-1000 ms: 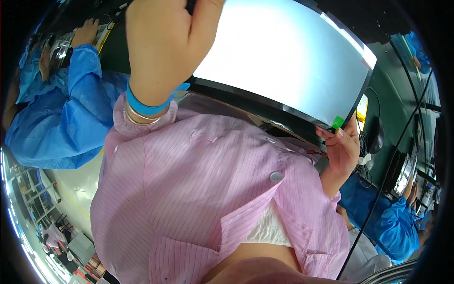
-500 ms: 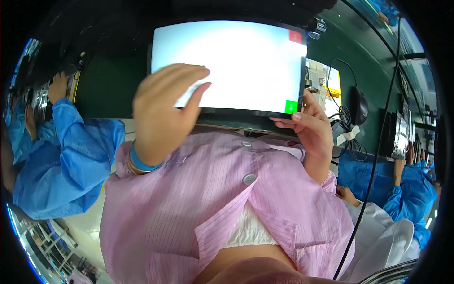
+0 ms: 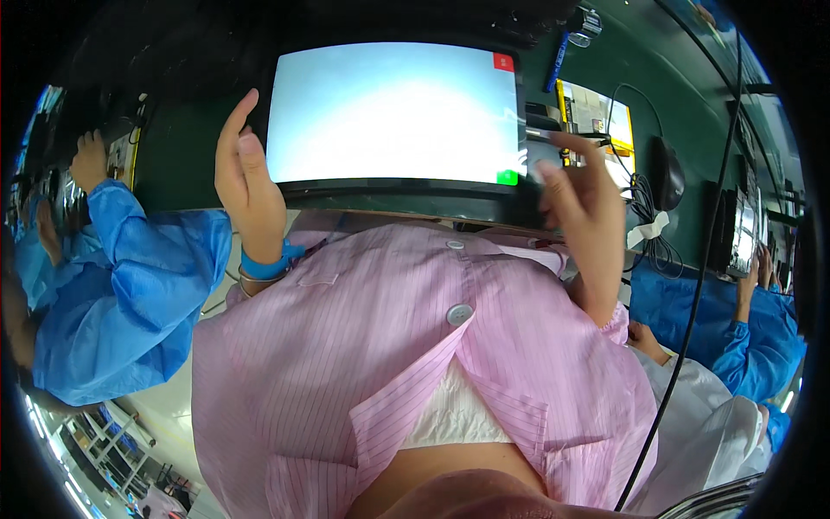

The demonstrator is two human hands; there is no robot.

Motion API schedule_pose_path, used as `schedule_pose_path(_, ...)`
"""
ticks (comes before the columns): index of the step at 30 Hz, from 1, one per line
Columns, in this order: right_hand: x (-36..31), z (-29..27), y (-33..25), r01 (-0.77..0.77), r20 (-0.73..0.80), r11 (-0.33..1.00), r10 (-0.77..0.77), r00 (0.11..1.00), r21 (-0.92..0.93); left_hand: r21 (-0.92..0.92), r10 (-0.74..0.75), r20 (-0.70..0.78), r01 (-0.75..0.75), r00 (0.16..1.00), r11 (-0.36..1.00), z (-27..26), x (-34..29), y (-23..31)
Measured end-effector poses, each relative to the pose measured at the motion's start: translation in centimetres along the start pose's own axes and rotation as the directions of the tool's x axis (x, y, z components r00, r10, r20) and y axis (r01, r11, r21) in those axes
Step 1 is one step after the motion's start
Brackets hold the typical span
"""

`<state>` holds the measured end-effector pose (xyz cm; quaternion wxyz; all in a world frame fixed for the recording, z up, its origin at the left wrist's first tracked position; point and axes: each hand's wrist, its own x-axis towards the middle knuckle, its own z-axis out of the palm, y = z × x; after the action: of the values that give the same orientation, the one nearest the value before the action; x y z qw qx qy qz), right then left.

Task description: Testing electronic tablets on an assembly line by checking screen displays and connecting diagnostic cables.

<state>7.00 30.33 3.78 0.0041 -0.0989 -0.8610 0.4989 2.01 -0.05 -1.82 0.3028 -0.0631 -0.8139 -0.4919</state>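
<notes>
A flat display panel [image 3: 389, 117] with a black frame lies on the dark green bench in front of me. Its lit screen is white, with a red square at the top right corner and a green one at the bottom right. Beside its left edge is my left hand [image 3: 246, 177], raised with fingers stretched and holding nothing. My right hand [image 3: 592, 203] hovers off the lower right corner, its thumb and forefinger apart and slightly blurred. Near that forefinger lies a small dark device with a cable plug [image 3: 538, 134].
Right of the panel are a blue pen [image 3: 558, 62], a yellow-edged sheet [image 3: 616, 130], a black mouse [image 3: 667, 173] and a coiled black cable [image 3: 641, 203]. A long black cable [image 3: 692, 320] hangs down the right side. Co-workers in blue sleeves [image 3: 130, 259] sit on both sides.
My left hand has moved left, from over the screen to beside its edge. My right hand has let go of the panel's corner. The panel has shifted a little left.
</notes>
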Motion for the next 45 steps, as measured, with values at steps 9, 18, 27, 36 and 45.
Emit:
schedule_pose_path(9, 1.3, 0.1, -0.1, 0.76, 0.238, 0.544, -0.733, 0.637, -0.355, -0.004, 0.142, -0.088, -0.143, 0.986, 0.99, 0.0, 0.2, -1.0)
schedule_pose_path(18, 1.7, 0.7, 0.0, 0.764, 0.143, 0.558, -0.769, 0.623, -0.325, -0.04, 0.061, -0.053, -0.063, 0.997, 0.997, 0.2, 0.4, -1.2)
schedule_pose_path(27, 2.2, 4.3, 0.6, 0.814, 0.007, 0.576, -0.816, 0.578, -0.079, 0.214, 0.5, -0.138, -0.467, 0.855, 0.858, -0.7, 0.7, -0.5)
schedule_pose_path(36, 2.5, 4.4, 2.6, 0.757, -0.11, 0.652, -0.75, 0.652, 0.035, -0.035, 0.581, 0.339, -0.607, 0.74, 0.794, 0.5, -1.2, 3.5)
schedule_pose_path(45, 2.1, 3.6, 2.9, 0.683, -0.18, 0.718, -0.66, 0.729, 0.136, 0.124, 0.458, 0.33, -0.518, 0.826, 0.846, -0.7, -0.6, 3.6)
